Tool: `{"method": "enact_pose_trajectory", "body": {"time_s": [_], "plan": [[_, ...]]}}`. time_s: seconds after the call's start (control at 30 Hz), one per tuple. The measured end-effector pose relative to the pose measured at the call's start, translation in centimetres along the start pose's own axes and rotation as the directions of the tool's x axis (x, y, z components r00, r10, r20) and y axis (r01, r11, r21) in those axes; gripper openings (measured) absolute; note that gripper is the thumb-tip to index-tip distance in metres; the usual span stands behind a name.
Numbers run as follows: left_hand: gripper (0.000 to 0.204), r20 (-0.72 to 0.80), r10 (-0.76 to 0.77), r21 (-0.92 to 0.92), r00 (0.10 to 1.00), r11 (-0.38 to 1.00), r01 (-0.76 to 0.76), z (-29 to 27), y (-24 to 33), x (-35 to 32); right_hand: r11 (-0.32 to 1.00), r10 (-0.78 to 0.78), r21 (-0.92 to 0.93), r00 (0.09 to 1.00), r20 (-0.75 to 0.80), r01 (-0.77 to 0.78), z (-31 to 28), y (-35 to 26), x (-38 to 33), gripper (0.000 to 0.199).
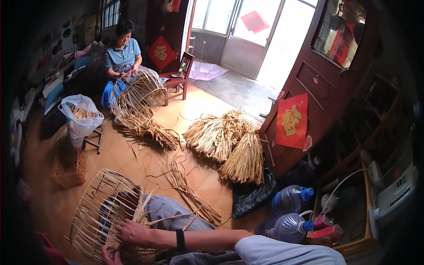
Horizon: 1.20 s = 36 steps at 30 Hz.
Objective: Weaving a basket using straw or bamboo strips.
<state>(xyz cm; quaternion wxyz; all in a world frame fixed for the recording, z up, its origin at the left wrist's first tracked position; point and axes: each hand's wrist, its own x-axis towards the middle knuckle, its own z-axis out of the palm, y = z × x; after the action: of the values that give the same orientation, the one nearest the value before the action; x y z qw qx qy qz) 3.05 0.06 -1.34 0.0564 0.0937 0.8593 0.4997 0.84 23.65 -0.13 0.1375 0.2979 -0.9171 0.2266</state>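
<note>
A half-woven basket (95, 207) lies on its side across my lap, its pale ribs open at the far end and denser weave near my hands. My right hand (133, 233), a black band on its wrist, bends its fingers over the woven part, closed on dried straw strands (142, 212). Long loose ends stick out past it to the right. Lower down, my left hand (111, 255) is closed at the basket's near lower side, fingers pressed together on the weave. What lies between those fingertips is too small to tell.
Across the room a seated person (123, 55) works on another basket (139, 95). Straw bundles (221, 137) and loose strands (187, 187) lie on the tiles. A small wicker basket (70, 170), a white bag (81, 112), a chair (181, 79), and large bottles (289, 227) stand around.
</note>
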Motion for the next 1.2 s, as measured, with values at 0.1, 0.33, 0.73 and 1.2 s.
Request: {"method": "enact_pose_trajectory", "body": {"time_s": [0.1,0.33,0.73,1.2], "plan": [[0.032,-0.052,0.047,0.096,0.998,0.994,-0.042,0.0,-0.7,0.3,0.997,-0.053,0.056,0.995,-0.082,0.058,-1.7,-2.2,0.0,0.025],[0.031,0.084,0.019,0.042,0.996,0.999,-0.023,-2.6,-1.8,0.5,0.982,0.176,-0.051,0.979,-0.106,-0.183,7.1,-5.8,-3.2,0.02],[0.026,0.152,-0.075,-0.126,0.986,0.987,0.094,-0.4,3.5,1.0,0.69,0.291,0.565,0.888,0.356,-0.453,-1.1,-4.3,-6.7,0.033],[0.025,0.121,0.0,-0.087,0.993,0.996,0.011,-1.0,2.8,1.1,-0.115,0.092,0.642,0.635,0.767,-0.758,-4.0,-7.0,-3.9,0.031]]}}
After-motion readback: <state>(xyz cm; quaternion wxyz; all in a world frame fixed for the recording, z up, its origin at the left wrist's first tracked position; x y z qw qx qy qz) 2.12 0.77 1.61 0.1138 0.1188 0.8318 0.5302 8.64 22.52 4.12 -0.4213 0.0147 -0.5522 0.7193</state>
